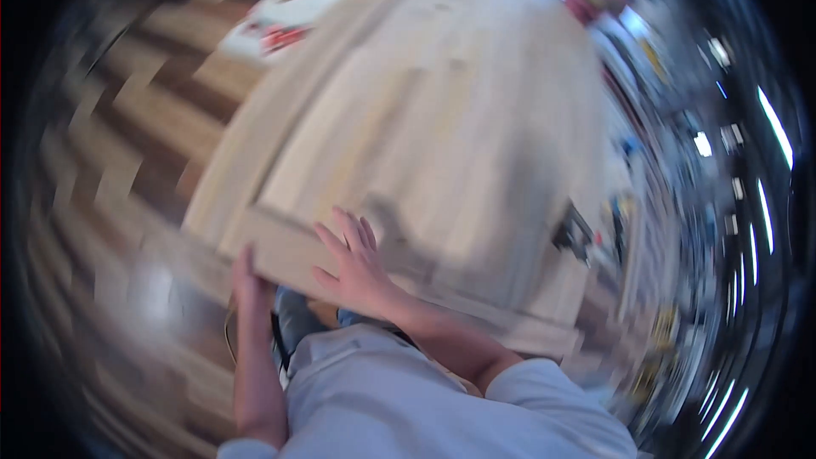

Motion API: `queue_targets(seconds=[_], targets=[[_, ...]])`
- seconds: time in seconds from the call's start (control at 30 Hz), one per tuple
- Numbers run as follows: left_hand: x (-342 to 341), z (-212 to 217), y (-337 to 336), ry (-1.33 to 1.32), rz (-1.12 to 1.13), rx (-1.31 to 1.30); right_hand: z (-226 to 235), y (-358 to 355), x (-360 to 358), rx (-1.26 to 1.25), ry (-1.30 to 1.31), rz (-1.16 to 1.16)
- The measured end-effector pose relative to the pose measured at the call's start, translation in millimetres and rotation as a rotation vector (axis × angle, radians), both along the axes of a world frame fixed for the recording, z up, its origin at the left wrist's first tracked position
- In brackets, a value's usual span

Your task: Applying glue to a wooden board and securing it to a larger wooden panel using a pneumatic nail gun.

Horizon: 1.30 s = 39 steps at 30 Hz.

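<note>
A large pale wooden framed panel [442,119], which looks like a door, lies in front of me, blurred by motion. My right hand [359,270] is over the panel's near rail, fingers spread and nothing held; whether the palm touches the wood I cannot tell. At the panel's near left corner is my left hand [248,285], up against the edge. One finger or thumb points upward there, while the others are hidden or smeared. A dark tool or clamp [574,234] rests by the panel's right side, too blurred to name.
Beyond the panel's far left side stands a white surface [302,17] with red items [283,37] on it. The patterned wooden floor [119,178] spreads to the left. Cluttered shelves or benches [671,229] run along the right, heavily smeared.
</note>
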<state>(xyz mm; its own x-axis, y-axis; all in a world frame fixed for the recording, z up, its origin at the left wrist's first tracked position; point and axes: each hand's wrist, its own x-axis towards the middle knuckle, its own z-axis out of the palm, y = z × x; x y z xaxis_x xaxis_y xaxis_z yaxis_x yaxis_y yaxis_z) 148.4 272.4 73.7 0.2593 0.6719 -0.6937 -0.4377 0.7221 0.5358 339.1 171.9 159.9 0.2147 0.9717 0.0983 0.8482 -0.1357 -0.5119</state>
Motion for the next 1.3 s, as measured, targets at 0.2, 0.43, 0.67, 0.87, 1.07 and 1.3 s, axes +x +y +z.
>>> queue_targets(seconds=[0.2, 0.43, 0.67, 0.87, 1.07, 1.3], targets=[[-16, -21, 4, 0.110, 0.004, 0.178, -22, -206, 239, 0.144, -0.240, -0.603], [8, -28, -1, 0.095, -0.148, 0.181, -13, -419, 462, -0.340, -0.269, -0.889], [-1, -13, -2, 0.112, 0.051, 0.168, 35, -388, 472, -0.537, 0.077, -0.599], [9, -12, 4, 0.160, 0.031, 0.110, -37, -482, 530, -0.442, -0.289, -0.620], [-4, 4, 2, 0.228, 0.060, 0.159, -49, -395, 425, -0.417, -0.276, -0.756], [-4, -13, -2, 0.162, 0.057, 0.139, 20, -279, 299, -0.494, -0.432, -0.939]])
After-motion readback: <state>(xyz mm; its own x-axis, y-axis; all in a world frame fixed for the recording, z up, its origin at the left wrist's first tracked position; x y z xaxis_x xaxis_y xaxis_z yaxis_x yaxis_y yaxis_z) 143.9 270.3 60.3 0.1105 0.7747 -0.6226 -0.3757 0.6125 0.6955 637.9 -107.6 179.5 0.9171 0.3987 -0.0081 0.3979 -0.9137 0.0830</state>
